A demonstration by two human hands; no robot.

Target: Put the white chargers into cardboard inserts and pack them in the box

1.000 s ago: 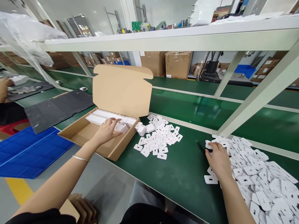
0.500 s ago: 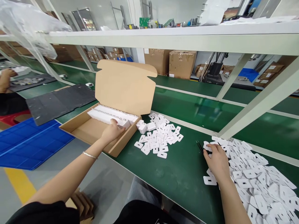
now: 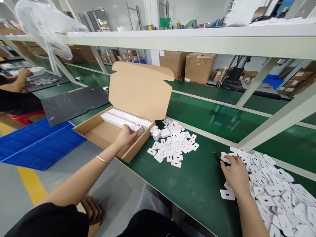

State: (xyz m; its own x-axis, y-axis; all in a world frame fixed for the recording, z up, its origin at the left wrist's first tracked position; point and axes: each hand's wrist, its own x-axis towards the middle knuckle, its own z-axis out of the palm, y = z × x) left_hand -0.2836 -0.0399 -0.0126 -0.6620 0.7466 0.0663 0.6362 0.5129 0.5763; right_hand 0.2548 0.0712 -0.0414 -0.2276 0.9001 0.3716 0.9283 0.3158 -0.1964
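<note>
An open cardboard box (image 3: 98,132) holds rows of white plug chargers (image 3: 120,120) along its back side. My left hand (image 3: 125,136) is inside the box, thumb and fingers closed around a charger at the right end of the front row. My right hand (image 3: 235,172) lies over the edge of a large pile of flat white plates (image 3: 274,191), each with a slot. Black tweezers (image 3: 216,157) stick out from its fingers, tips pointing away from me. Beside the box lie a few loose white chargers (image 3: 165,133) and a smaller heap of the slotted plates (image 3: 176,163).
The box lid (image 3: 142,89) stands upright. Left of the box are a dark mat (image 3: 74,102) and a blue crate (image 3: 44,143). A shelf beam (image 3: 172,41) crosses above the green bench (image 3: 187,187), with a slanted post at right. Another person (image 3: 19,89) sits far left.
The view has turned slightly left, so everything sits further right. My left hand stays at the row's end and my right hand stays by the plates with the tweezers.
</note>
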